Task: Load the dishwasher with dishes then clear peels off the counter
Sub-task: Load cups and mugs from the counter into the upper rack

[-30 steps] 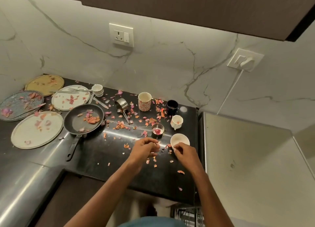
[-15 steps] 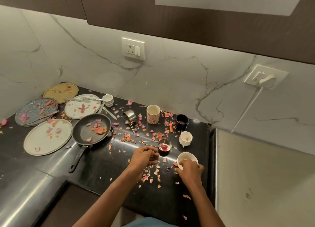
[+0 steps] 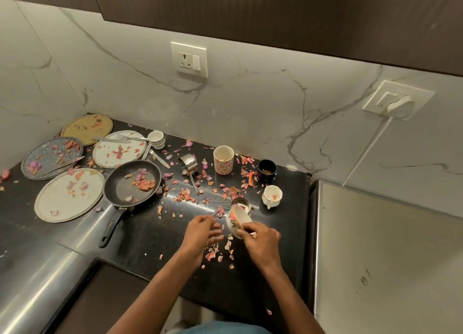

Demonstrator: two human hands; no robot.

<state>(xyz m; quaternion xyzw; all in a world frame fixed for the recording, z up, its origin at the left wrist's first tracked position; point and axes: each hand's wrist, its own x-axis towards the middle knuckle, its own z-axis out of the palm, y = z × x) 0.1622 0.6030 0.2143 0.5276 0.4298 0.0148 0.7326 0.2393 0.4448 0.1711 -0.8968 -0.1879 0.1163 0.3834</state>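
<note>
The right hand grips a small white bowl by its near rim, fingers clamped on it, and tips it on its side so the mouth faces away and to the left, just off the black counter. The left hand hovers just beside it, fingers loosely curled and apart, holding nothing that shows. Onion peels lie scattered under and between both hands. Just beyond the right hand sits a steel measuring cup; a footed white cup stands farther out to its right. The frying pan and plates lie well off past the left hand. This looks like the loading step, the bowl being emptied of scraps; next it likely needs carrying down to the dishwasher, which is not in view
</note>
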